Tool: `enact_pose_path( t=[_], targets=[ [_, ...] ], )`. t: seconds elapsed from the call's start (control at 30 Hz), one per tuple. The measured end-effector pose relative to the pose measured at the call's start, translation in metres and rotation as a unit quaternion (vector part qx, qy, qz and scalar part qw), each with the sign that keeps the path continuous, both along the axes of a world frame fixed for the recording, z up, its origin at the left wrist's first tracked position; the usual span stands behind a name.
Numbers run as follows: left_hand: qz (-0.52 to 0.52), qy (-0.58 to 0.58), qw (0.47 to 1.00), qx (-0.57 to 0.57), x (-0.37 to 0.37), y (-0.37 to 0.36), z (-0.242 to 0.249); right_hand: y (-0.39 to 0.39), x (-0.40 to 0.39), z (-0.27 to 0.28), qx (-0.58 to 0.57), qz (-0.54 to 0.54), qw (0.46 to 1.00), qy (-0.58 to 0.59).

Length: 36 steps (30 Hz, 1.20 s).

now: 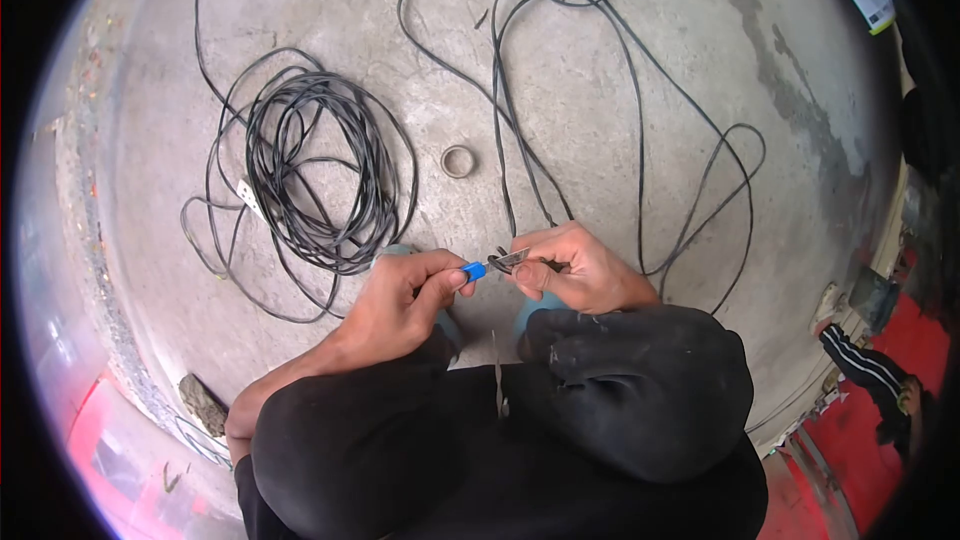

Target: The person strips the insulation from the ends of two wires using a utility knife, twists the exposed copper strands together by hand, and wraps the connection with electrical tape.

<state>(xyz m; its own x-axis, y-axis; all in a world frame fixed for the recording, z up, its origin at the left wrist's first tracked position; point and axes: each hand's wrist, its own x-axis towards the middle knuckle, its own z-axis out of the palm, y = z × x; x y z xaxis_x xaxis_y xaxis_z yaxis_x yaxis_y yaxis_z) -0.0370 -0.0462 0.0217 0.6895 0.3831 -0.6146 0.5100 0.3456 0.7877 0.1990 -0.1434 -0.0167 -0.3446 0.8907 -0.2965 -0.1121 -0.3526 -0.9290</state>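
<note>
Between my knees, my left hand (412,300) pinches a small blue piece (474,271) at the end of a dark cable. Just to its right, my right hand (575,270) is closed on a thin, flat metallic blade (512,258), which lies against the dark cable (496,262) beside the blue piece. The two hands are close but apart. Black cable strands (505,180) run from my right hand up the concrete floor. How the fingertips of my right hand meet the cable is partly hidden.
A large black cable coil (330,175) with a white socket piece (249,198) lies on the left. A tape roll (458,161) sits at centre. Loose cable loops (640,130) spread on the right. A stone (203,404) is at lower left; another person's arm (865,360) shows at far right.
</note>
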Motion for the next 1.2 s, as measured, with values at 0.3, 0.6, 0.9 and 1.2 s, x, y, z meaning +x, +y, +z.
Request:
enact_pose_path(
  t=[0.3, 0.6, 0.9, 1.2],
  targets=[
    [0.004, -0.008, 1.0, -0.017, -0.006, 0.002, -0.012, 0.002, 0.001, -0.005, -0.081, 0.037, 0.995, 0.043],
    [-0.042, 0.025, 0.998, -0.048, -0.008, 0.013, -0.019, 0.003, 0.008, -0.012, -0.129, 0.078, 0.987, 0.058],
    [-0.021, 0.017, 0.997, -0.075, -0.009, 0.01, -0.023, -0.001, 0.015, -0.016, -0.117, 0.099, 0.986, 0.071],
    [-0.036, 0.014, 0.997, -0.064, -0.015, 0.013, -0.023, -0.008, 0.024, -0.013, -0.116, 0.098, 0.985, 0.078]
  ],
)
